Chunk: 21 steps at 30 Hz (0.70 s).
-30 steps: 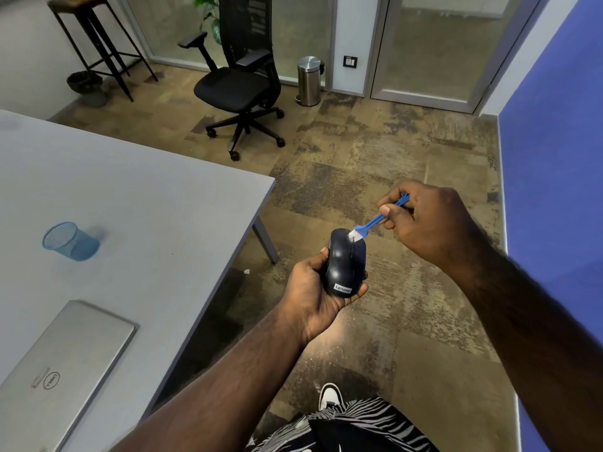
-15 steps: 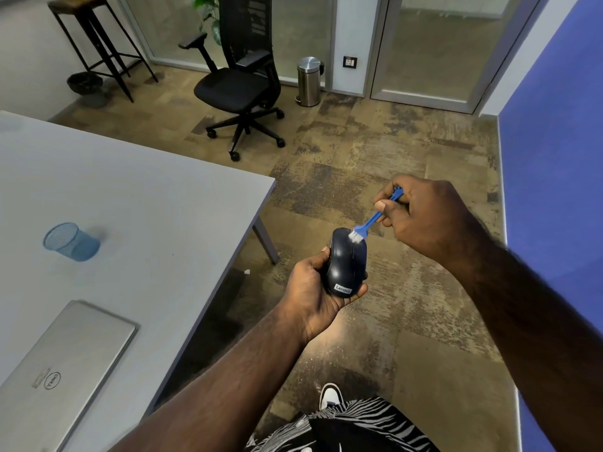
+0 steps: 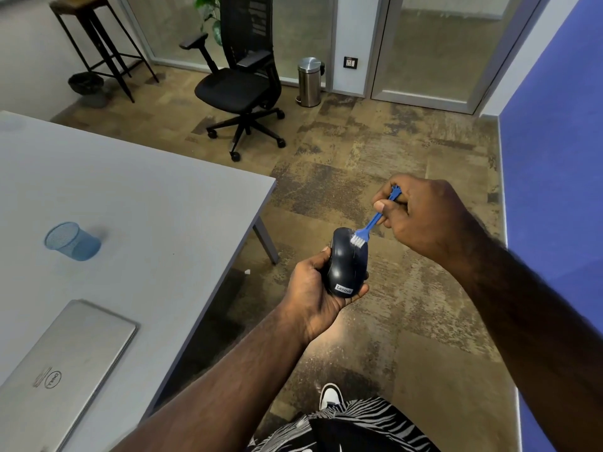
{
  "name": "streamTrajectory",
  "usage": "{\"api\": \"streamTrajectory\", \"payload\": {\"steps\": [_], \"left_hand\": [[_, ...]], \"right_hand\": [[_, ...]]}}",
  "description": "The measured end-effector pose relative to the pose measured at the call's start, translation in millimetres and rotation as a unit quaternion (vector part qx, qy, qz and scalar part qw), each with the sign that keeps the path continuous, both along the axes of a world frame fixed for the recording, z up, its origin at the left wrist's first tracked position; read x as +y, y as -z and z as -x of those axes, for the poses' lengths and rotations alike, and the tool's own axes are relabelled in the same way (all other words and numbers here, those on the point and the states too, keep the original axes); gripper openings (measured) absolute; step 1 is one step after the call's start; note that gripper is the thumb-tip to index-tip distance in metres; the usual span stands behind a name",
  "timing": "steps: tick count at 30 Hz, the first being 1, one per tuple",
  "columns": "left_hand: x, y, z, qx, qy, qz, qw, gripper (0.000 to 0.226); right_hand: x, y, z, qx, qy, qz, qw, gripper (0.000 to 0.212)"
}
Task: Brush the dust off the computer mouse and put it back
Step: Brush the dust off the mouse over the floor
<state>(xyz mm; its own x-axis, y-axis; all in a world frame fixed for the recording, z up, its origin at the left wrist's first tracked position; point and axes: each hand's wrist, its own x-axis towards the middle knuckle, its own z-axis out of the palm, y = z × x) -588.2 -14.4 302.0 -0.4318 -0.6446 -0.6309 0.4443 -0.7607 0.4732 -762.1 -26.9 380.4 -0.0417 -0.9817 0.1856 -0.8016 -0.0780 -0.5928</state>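
Head view, only one. Hidden bits first: my L hand wraps the mouse from below, so its underside and L flank are covered; only the dark top and the "Lenovo" label at the near end show. The brush is partly buried too: the blue handle's mid section disappears under my R hand, with a bit of the end poking out by the knuckles. White bristles touch the far end of the mouse, R of its centre line. Can't make out any dust on the shell. R hand is clenched on the handle, thumb and fingertips pinching it; L hand is curled tight round the mouse. Both sit centre-R of frame, over the floor, off the desk edge.

Lower L, the silver laptop is closed and cut off by the frame edge. Bottom centre, zebra-print clothing and one white shoe toe, partly cropped.

Surface and room: grey desk fills the L half, with a blue mesh cup at mid L. Floor is mottled brown carpet tile. Top centre, a black office chair w/ a steel pedal bin to its R, glass partitions behind. Top L, a tall stool, top cropped. Blue wall along the R edge.
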Motion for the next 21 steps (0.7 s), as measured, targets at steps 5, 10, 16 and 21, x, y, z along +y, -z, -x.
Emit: {"api": "streamTrajectory", "payload": {"steps": [5,10,16,21], "left_hand": [[0.6,-0.7,0.1,0.002,-0.002,0.001,1.0,0.047],[2.1,-2.4,-0.3,0.01,0.0,0.0,1.0,0.047],[2.5,-2.9,-2.0,0.007,0.0,0.0,1.0,0.048],[3.6,-3.6,-0.4,0.013,0.007,0.0,1.0,0.048]], "right_hand": [[0.5,2.3,3.1,-0.01,-0.001,0.004,1.0,0.012],[0.7,7.7,7.6,-0.012,0.016,0.021,1.0,0.01],[7.9,14.8,8.8,-0.038,-0.035,0.041,0.998,0.007],[6.1,19.7,9.8,-0.044,-0.02,0.056,0.997,0.006]]}}
